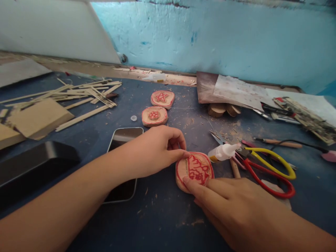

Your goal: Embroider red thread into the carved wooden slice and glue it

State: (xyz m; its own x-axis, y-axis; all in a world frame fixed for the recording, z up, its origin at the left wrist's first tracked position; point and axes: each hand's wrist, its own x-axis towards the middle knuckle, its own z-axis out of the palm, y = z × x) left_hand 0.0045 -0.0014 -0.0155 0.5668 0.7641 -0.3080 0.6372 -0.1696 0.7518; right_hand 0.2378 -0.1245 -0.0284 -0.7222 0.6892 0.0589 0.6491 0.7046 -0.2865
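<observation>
A round wood slice [198,169] with a red rim and a red line drawing lies on the dark blue table in front of me. My right hand [233,203] grips it from the lower right, thumb on its top face. My left hand [162,147] is at its upper left edge, fingers curled and thumb against them in a pinch. A thin pale strip [187,168] runs down the left of the drawing, just below that pinch; whether the fingers hold it is hidden. A white glue bottle [223,152] leans at the slice's upper right.
Yellow-and-red-handled scissors [267,171] lie right. Two decorated wood slices [162,99] sit behind. A phone [124,134] is under my left forearm, near a black case [39,168]. Thin wooden sticks [86,92] and a wood block [39,117] are left; papers [238,91] are back right.
</observation>
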